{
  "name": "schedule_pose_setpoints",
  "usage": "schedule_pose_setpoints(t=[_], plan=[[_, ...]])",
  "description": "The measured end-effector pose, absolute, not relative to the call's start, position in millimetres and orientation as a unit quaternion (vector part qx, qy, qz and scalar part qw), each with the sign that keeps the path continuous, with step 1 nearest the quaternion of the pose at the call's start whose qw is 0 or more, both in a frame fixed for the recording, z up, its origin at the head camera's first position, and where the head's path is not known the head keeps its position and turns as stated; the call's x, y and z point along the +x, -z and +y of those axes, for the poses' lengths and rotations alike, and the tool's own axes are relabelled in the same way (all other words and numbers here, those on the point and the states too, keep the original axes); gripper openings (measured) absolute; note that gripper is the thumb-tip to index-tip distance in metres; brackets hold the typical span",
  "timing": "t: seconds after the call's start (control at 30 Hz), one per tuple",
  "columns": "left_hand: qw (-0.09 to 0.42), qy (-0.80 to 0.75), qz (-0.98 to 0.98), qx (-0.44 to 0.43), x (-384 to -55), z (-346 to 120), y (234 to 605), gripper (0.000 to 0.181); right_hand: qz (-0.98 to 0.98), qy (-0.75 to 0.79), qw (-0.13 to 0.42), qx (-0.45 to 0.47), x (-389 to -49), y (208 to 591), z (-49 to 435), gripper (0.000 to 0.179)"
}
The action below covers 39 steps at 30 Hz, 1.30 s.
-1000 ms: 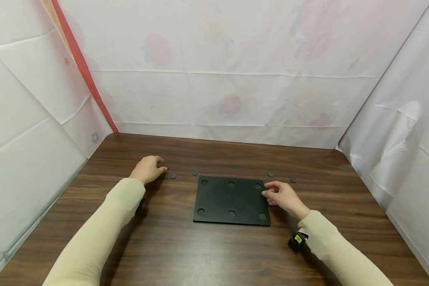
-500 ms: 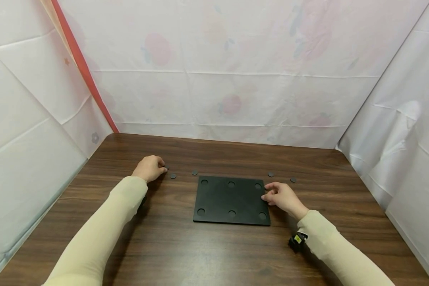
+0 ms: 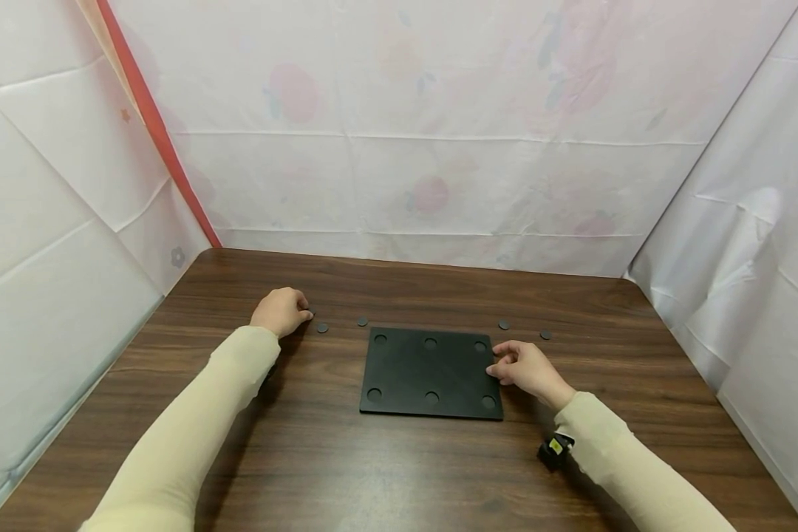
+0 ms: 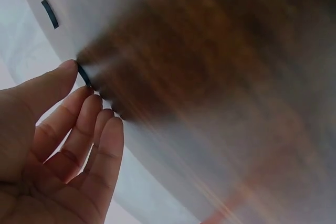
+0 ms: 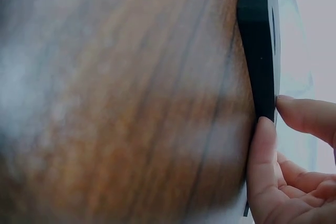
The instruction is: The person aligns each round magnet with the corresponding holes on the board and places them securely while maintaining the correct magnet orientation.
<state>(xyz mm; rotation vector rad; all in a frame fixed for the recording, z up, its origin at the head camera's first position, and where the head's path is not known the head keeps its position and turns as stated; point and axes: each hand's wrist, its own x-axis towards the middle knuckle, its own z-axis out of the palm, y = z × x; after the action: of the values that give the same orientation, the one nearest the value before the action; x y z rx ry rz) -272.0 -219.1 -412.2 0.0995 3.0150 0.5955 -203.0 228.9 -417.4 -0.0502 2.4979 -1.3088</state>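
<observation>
By the head view the whole layout is given: a black board (image 3: 432, 373) is set on the brown wood-grained counter (image 3: 386, 473), before a pale patterned cloth (image 3: 399, 185). In that view the dark disc (image 4: 83, 74) at the left hand (image 3: 281, 312) is mostly covered by the fingertips; in the left wrist view it is seen edge-on, pinched between thumb and finger, so that grip is narrow. Whether the disc is lifted cannot be told. By the right wrist view the board's side wall and a corner are shown, with its right edge held by the narrow grip of the right hand (image 3: 530, 371), thumb against the upper rim and a finger lower on the side.

The board is flat, matte and rectangular, with six round recesses (image 3: 431, 399) sunk in two rows of three. The held disc is thin and lies left of the board, beyond the near-left disc (image 3: 322, 328) and the disc by the board's far-left corner (image 3: 362, 322). Two more are laid past the far-right corner: an inner right disc (image 3: 503, 325) and an outer right disc (image 3: 545, 335).

Compared with one second ago, the left hand has been shifted slightly rightward, and the right thumb has been brought slightly nearer the wearer along the board's edge. The board has been left in place.
</observation>
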Motion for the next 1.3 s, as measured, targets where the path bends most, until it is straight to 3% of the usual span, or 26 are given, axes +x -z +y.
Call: schedule_pose_setpoints(t=[1.3], plan=[[0.052,-0.204,0.977,0.031,-266.5,-221.6,398.6,0.025,0.876,0.456,0.155,-0.028,-201.6,417.2,228.9,0.047]])
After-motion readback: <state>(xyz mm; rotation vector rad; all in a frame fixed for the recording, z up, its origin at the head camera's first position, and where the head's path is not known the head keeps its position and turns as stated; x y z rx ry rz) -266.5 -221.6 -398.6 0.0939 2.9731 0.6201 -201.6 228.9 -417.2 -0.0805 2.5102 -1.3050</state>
